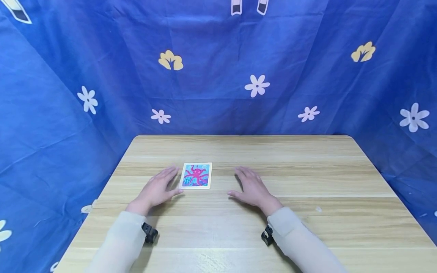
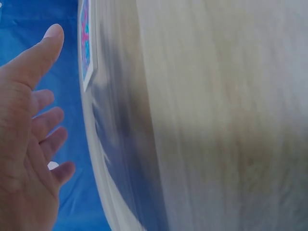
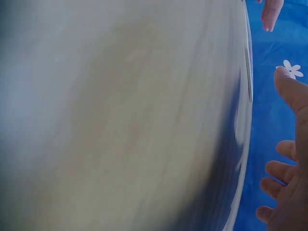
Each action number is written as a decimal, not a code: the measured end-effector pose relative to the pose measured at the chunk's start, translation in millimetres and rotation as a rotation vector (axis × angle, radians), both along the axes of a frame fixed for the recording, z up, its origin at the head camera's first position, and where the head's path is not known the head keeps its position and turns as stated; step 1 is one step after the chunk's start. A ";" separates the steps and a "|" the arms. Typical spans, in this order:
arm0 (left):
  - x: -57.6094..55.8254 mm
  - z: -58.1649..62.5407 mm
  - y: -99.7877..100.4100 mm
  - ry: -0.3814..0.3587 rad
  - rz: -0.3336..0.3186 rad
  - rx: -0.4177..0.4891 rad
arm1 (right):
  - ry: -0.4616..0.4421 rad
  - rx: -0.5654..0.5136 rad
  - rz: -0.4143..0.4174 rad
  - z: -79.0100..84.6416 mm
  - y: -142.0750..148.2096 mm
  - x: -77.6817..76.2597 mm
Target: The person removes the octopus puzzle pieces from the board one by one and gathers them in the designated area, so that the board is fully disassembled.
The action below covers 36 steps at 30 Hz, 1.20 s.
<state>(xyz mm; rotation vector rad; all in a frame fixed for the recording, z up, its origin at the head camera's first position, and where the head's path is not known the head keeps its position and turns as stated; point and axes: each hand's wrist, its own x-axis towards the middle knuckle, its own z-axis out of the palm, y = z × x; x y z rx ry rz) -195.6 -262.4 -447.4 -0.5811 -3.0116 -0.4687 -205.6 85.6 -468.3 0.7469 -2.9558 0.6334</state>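
A square picture card (image 1: pixel 197 176) with a pink octopus on blue and a pale border lies flat on the wooden table. Just left of it is my left hand (image 1: pixel 157 190), thumb and fingers spread, thumb tip close to the card's lower left corner. My right hand (image 1: pixel 252 189) stands to the right, a gap away from the card, fingers extended and holding nothing. In the left wrist view the card (image 2: pixel 85 41) shows at a steep slant beyond the thumb (image 2: pixel 41 55). The right wrist view shows the right hand's loosely bent fingers (image 3: pixel 281 178) with bare air around them.
The light wooden table (image 1: pixel 324 170) has rounded far corners. Blue cloth (image 1: pixel 211 34) with white flowers and yellow shapes hangs behind it and along both sides. A small pale speck (image 1: pixel 318 209) lies right of the right hand. Both wrists wear small black cameras (image 1: pixel 149 232).
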 end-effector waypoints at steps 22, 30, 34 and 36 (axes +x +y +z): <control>-7.4 -7.1 -6.0 -0.097 -0.046 0.066 | -0.081 -0.016 0.072 -6.7 -53.0 -19.8; -6.9 -6.9 -5.9 -0.085 -0.059 0.072 | -0.083 0.011 0.094 -5.7 -69.4 -20.1; -7.6 -7.2 -4.5 -0.079 -0.071 0.062 | -0.082 0.035 0.108 -4.7 -74.8 -19.9; -8.1 -7.3 -3.8 -0.075 -0.076 0.052 | -0.080 0.043 0.113 -4.7 -76.9 -19.8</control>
